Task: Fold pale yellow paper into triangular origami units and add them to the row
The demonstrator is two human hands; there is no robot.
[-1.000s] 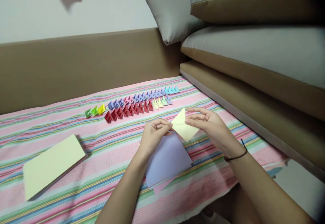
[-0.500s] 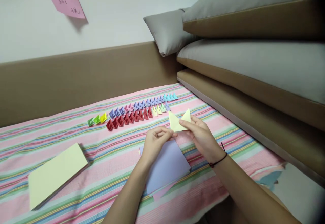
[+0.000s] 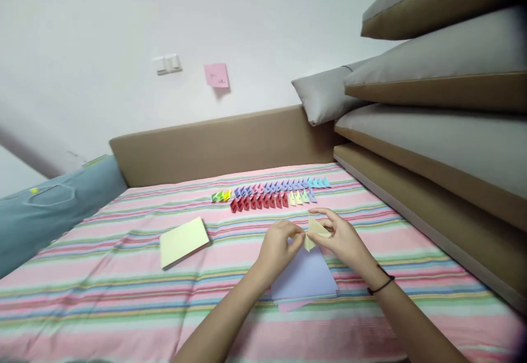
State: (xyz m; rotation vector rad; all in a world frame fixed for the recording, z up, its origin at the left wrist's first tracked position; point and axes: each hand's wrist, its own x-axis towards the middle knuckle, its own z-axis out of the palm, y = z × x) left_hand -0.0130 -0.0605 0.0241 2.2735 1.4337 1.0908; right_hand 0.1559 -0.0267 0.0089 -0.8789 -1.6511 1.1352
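Observation:
Both hands pinch a small pale yellow folded paper above the striped bedsheet. My left hand grips its left corner with thumb and fingers closed. My right hand holds its right side, fingers curled over the fold; a black band circles that wrist. Under the hands lies a stack of lilac paper sheets with a pink sheet peeking out below. Beyond them stand two rows of small folded paper pieces in green, yellow, red, purple, pink and blue.
A stack of pale yellow sheets lies to the left. Grey and brown cushions are piled along the right, with a grey pillow behind. A brown padded board backs the bed; a teal cloth sits far left; a pink note hangs on the wall.
The yellow paper has been folded from a wide diamond to a much smaller piece between both hands. The camera has pulled back and tilted up, showing more wall and the teal cloth.

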